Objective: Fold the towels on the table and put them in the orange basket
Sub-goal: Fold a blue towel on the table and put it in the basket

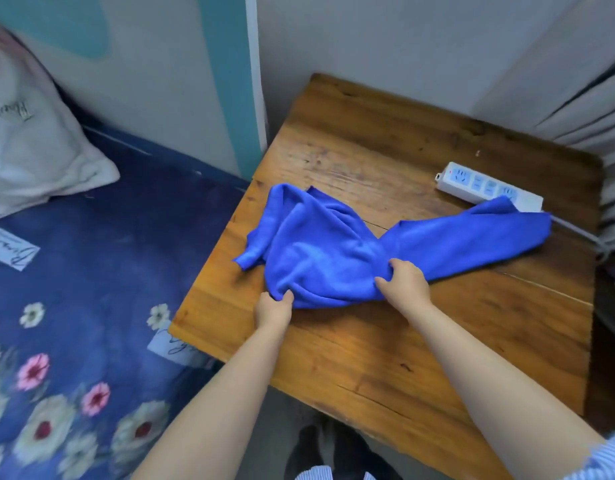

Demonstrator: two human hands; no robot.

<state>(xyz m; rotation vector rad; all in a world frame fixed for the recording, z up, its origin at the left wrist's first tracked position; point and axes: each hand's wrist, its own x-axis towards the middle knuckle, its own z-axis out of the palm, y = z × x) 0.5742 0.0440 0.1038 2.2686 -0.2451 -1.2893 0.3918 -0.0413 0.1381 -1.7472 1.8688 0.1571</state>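
Nearest you, both hands sit on the near edge of the towel [351, 251]. Your left hand [273, 311] pinches the near left fold between thumb and fingers. Your right hand [405, 284] has its fingers curled into a bunch of cloth near the middle.

The towel lies on the bench [385, 358], crumpled and twisted at its middle. One lobe is heaped toward the left edge, and the other stretches right and far, its tip lying over the end of the power strip [486, 183].

By my reading, you are at the very start: nothing is folded yet, and the cloth first needs spreading flat. Only this one towel shows, so I cannot tell whether others wait. The orange basket is not in view, so the placing step is wholly ahead.
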